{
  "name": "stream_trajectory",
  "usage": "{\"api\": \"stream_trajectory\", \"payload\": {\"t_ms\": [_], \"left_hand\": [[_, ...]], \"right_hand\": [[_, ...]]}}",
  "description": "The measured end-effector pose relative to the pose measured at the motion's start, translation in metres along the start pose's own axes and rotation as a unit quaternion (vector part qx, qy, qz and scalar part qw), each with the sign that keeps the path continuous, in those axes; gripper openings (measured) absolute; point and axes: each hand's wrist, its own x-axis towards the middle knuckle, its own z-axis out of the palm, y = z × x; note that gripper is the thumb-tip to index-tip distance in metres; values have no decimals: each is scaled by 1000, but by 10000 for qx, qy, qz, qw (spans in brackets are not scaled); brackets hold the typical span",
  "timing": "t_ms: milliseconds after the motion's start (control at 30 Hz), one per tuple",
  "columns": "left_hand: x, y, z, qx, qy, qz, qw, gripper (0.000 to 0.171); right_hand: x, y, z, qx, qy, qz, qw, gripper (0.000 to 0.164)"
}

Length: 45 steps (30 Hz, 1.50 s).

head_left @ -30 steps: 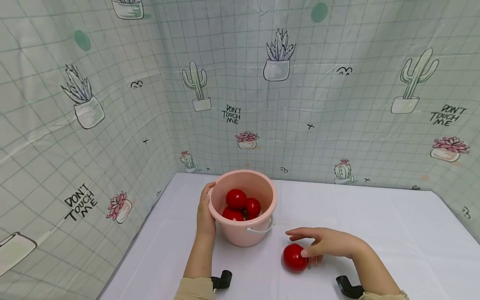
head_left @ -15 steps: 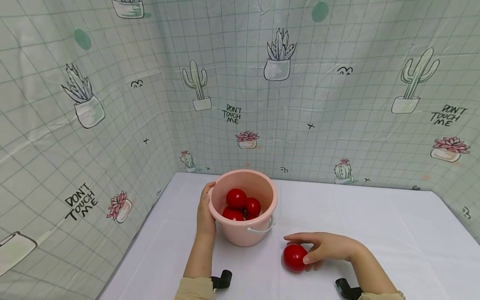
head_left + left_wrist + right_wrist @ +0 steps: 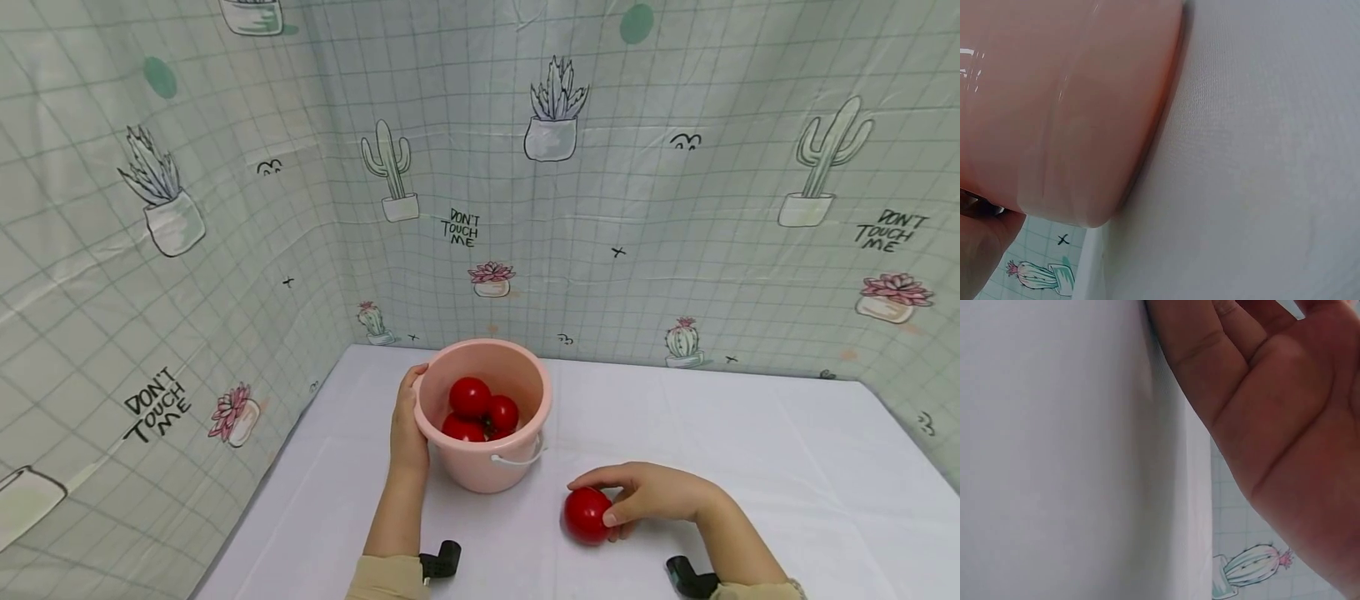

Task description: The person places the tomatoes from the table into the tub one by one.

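A pink bucket [image 3: 480, 467] with a white handle stands upright on the table, and several red tomatoes [image 3: 469, 397] lie inside it. My left hand [image 3: 408, 433] holds the bucket by its left side, fingertips up at the rim; the bucket's wall [image 3: 1066, 112] fills much of the left wrist view. To the right and nearer to me, a single red tomato [image 3: 583, 517] sits on the cloth. My right hand [image 3: 652, 496] grips it from the right, thumb on its near side and fingers curved over the far side. In the right wrist view only palm and fingers [image 3: 1204, 362] show, the tomato being hidden.
A white cloth covers the table [image 3: 712, 433]. Behind and to the left hangs a pale green checked curtain [image 3: 600, 200] printed with potted cacti. Black camera mounts [image 3: 442, 560] are strapped at both wrists, beside beige sleeves [image 3: 386, 577].
My right hand has moved slightly left and its fingers have closed round the lone tomato. The left hand and the bucket stay in place.
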Motion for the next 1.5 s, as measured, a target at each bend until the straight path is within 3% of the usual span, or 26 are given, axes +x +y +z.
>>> {"api": "stream_trajectory", "payload": {"t_ms": [500,1033,1267,1500], "left_hand": [[0,0,-3,-30,-38,19,10000,42],[1,-1,-2,-24,-76,25,10000,42],[1,-1,-2,-163,-58,51,9998,42],[-1,1,-1,-40,-87,-3,10000,42]], "right_hand": [[-1,-36,-24,-784,218,-256,9964,46],[-4,-103,-62,-1005,35,-620,9930,48],[8,-134,-78,-1113,59,-535,9923,50],[33,-163,-83,-1140,-237,-434,9922,51]]}}
